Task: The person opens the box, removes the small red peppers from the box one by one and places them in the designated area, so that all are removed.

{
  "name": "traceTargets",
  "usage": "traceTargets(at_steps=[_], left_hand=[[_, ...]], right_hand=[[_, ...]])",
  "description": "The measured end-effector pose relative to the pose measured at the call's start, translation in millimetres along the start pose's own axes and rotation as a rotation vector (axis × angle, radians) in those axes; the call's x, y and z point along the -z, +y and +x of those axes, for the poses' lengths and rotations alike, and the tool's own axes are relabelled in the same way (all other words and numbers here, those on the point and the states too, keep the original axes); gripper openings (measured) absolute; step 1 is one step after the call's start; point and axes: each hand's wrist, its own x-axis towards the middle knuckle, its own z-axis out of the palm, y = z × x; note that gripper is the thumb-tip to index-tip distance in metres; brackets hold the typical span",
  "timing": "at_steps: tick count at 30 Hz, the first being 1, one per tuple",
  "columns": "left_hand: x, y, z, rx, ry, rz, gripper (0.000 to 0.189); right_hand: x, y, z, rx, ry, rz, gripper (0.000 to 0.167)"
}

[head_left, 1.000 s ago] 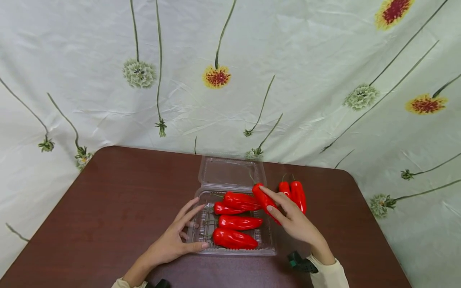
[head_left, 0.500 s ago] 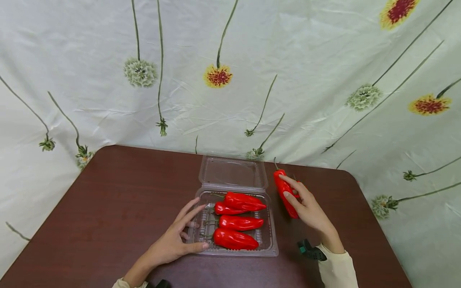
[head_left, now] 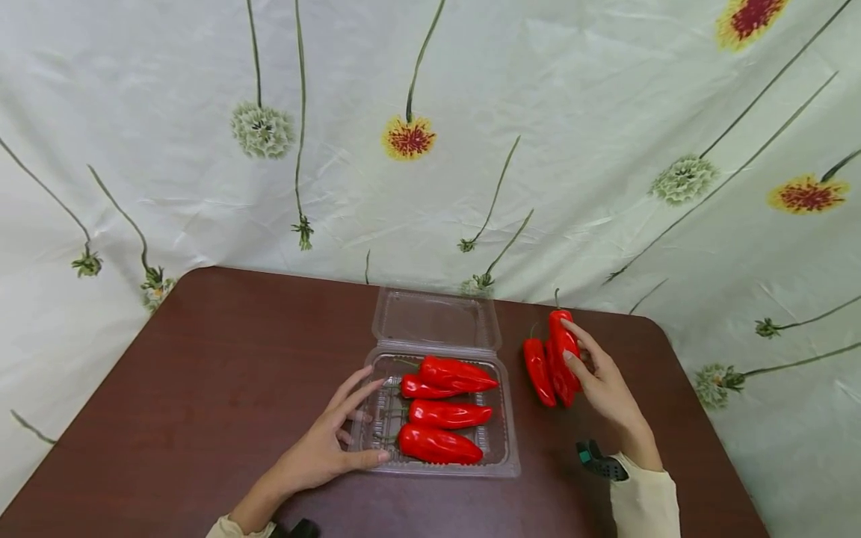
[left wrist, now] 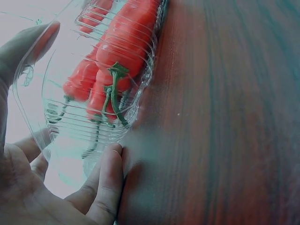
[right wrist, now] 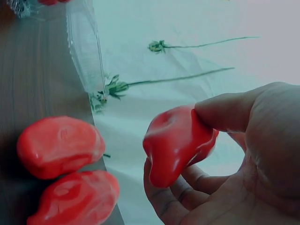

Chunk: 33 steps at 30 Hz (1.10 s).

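My right hand (head_left: 605,381) pinches a long red pepper (right wrist: 178,143) between thumb and fingers, its stem pointing to the far side of the table. In the head view it overlaps another red pepper (head_left: 563,385), with a third pepper (head_left: 538,371) lying just left of it. My left hand (head_left: 323,448) rests spread along the left side of a clear plastic clamshell box (head_left: 507,448), thumb at the near left corner. Inside the box several red peppers (head_left: 440,444) lie crosswise, green stems to the left; the left wrist view shows the stems (left wrist: 115,93) through the wall.
The box's lid (head_left: 433,321) is folded back toward the far edge of the dark brown table (head_left: 202,373). Behind the table hangs a pale cloth (head_left: 350,187) printed with flowers. A dark band (head_left: 599,459) is on the right wrist.
My right hand has carried the pepper away from above the box's right edge, rightward to the two peppers on the table. The left hand stays at the box.
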Motion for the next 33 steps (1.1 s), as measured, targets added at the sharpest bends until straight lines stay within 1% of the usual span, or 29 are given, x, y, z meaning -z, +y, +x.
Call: traceTargets(at_steps=[7,12,18,24,28,33], left_hand=[[1.7,1.2,3.3,0.013,-0.002,0.007,0.090],[3.8,1.9,3.4,0.002,-0.001,-0.002,0.089],[3.5,1.6,2.6,0.013,-0.006,0.007,0.090],[1.6,2.5,0.5,0.025,0.006,0.008,0.090],[1.2,3.6,0.3,0.021,0.006,0.009,0.090],[1.3,4.1,-0.6,0.025,0.007,0.006,0.090]], right_hand=[[10.7,13.0,0.2,-0.040,-0.012,-0.023,0.061],[16.8,19.5,-1.5,-0.065,-0.029,-0.055,0.064],[22.5,25.4,-6.2,-0.098,-0.038,-0.064,0.064],[23.7,31.6,-6.9,-0.158,-0.061,-0.064,0.065],[23.0,36.9,-8.1,-0.187,-0.074,-0.093,0.065],[22.4,37.8,-9.9,-0.223,-0.084,-0.157,0.065]])
